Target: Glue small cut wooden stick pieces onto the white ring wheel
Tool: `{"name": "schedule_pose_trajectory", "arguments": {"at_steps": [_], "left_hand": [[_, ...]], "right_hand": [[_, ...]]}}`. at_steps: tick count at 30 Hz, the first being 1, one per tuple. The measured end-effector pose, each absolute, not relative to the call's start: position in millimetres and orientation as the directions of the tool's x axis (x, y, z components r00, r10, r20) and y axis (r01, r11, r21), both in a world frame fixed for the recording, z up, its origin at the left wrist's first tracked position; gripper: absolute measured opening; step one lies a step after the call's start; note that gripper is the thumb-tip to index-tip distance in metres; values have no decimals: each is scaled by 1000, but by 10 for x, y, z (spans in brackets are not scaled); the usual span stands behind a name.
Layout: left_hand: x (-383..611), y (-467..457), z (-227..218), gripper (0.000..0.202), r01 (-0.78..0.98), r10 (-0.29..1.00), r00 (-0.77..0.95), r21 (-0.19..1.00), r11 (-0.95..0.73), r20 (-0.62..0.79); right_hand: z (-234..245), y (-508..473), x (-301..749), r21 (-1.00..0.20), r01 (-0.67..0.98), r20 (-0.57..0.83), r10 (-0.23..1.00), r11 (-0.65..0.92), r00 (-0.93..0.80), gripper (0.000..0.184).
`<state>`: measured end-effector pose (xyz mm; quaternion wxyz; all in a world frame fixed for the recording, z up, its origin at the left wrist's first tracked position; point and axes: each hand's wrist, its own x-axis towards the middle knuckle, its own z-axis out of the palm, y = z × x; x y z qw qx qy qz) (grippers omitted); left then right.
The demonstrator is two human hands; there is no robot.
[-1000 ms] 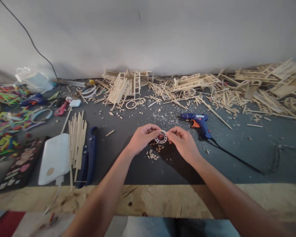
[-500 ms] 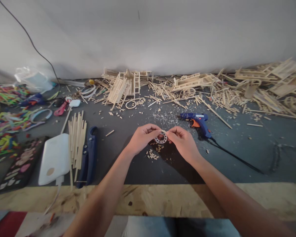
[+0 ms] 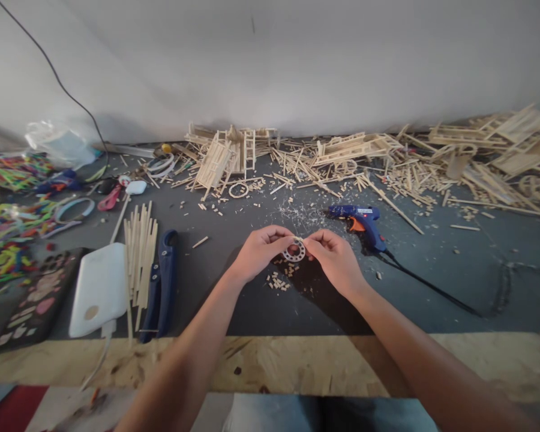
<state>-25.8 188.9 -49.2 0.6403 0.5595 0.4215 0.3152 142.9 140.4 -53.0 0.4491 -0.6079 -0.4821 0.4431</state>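
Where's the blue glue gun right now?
In the head view, the blue glue gun lies on the dark mat, just right of and beyond the right hand, its black cord trailing off rightward.

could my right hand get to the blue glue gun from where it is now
Probably yes. The glue gun lies just right of the right hand on bare mat, though that hand now pinches the small ring.

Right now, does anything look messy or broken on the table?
Yes. Wooden sticks and offcuts lie scattered along the wall, with tiny cut bits strewn under the hands. The left hand and right hand pinch a small wooden ring, which looks whole. The blue glue gun lies tipped on its side.
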Motion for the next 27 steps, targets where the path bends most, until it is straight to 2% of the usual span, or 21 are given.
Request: {"name": "schedule_pose_trajectory", "arguments": {"at_steps": [6, 11, 16, 20, 22, 25, 27], "left_hand": [[-253, 1890, -489, 17, 57, 879, 438, 981, 186, -192], [-252, 1898, -468, 16, -25, 895, 407, 977, 211, -183], [-260, 1911, -468, 18, -80, 900, 399, 971, 227, -177], [-265, 1930, -501, 18, -67, 905, 384, 972, 226, -184], [-268, 1937, -512, 19, -80, 905, 383, 969, 233, -186], [-274, 1940, -515, 18, -106, 903, 389, 965, 238, -180], [-278, 1938, -513, 18, -113, 903, 389, 964, 242, -181]], "right_hand": [[-553, 1413, 1434, -975, 176, -111, 984, -135, 138, 20], [-549, 1416, 1468, -986, 93, -126, 987, -136, 103, 25], [-404, 1431, 1749, -995, 39, -87, 978, -96, 188, 23], [-296, 1482, 2199, -968, 229, -7, 916, -107, 402, 16], [-287, 1502, 2414, -910, 347, -25, 866, -226, 499, 16], [-333, 1507, 2620, -763, 497, -167, 869, -413, 466, 28], [-390, 1502, 2665, -711, 560, -210, 888, -426, 409, 34]]}}
